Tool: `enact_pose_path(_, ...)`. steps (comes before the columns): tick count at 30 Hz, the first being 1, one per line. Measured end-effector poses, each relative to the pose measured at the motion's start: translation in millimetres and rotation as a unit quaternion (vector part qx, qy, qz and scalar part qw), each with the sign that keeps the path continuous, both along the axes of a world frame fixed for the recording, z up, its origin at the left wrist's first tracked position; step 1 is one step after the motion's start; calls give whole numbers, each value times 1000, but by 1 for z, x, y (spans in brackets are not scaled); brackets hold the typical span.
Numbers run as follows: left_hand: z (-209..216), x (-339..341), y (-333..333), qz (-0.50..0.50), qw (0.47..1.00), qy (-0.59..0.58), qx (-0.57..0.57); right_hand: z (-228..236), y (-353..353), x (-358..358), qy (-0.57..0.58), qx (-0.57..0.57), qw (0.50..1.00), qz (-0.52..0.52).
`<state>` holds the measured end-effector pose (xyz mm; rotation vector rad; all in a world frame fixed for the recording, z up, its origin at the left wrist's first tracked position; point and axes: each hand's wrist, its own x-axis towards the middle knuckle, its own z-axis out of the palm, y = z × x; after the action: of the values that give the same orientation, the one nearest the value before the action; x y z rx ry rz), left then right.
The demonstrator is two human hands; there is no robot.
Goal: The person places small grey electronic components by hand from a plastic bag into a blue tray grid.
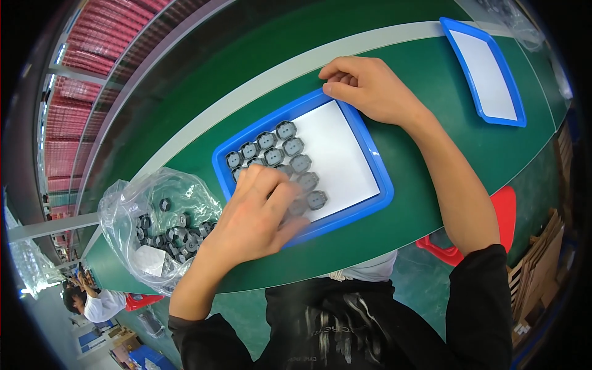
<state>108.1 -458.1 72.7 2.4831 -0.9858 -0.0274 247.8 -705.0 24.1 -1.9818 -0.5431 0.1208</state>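
Note:
A shallow blue tray (pixel 383 185) lined with white paper lies in front of me, with rows of small dark grey plastic parts (pixel 293 146), each with little holes, on its left half. My left hand (pixel 253 213) is over the near part of these rows, fingers bent down. A blurred grey part shows between its thumb and index finger; the other fingertips are hidden. At the tray's far edge, my right hand (pixel 373 89) rests with its fingers curled and the thumb by the rim, nothing visible in it.
To the left, an opened clear plastic bag (pixel 114 206) holds several loose grey parts and a white slip (pixel 149 260). Another blue tray (pixel 521 114) with white paper is at the far right of the green table (pixel 413 166). A red stool (pixel 505 216) stands below; another person (pixel 105 305) sits far left.

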Motion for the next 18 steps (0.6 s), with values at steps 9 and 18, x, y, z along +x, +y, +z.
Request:
enact_pose_path(9, -3, 7, -24, -22, 1000, 5, 14, 1, 0, -1, 14, 0, 1000, -4)
enact_pose_path(18, -7, 10, -22, -32, 999, -8, 8, 0, -1, 0, 3, -7, 1000, -3)
